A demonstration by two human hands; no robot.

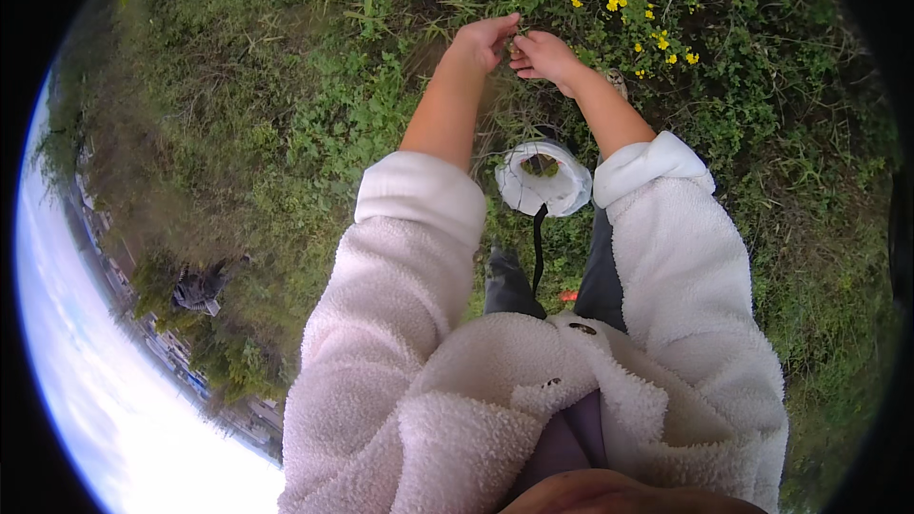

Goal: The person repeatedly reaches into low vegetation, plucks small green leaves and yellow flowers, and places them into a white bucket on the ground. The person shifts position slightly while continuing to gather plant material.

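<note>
My left hand [488, 41] and my right hand [546, 57] reach out over the plants, with their fingertips almost meeting. A small green plant sprig [513, 48] shows between them, at the thumb and fingertips of my right hand. The curled fingers of my left hand hide whatever may be in them. Small yellow flowers [663, 39] grow on leafy stems to the right of my hands. Below my forearms, in front of my legs, is a white round container [544, 178] with an open top; some dark and green matter shows inside. A black strap [538, 250] runs from it towards my body.
Dense green undergrowth [335, 107] and thin dry twigs surround me. A pale, rounded object [616, 82] lies partly behind my right forearm. Something small and red [568, 295] is near my legs. Buildings and a dark roofed structure [200, 287] appear far off at left.
</note>
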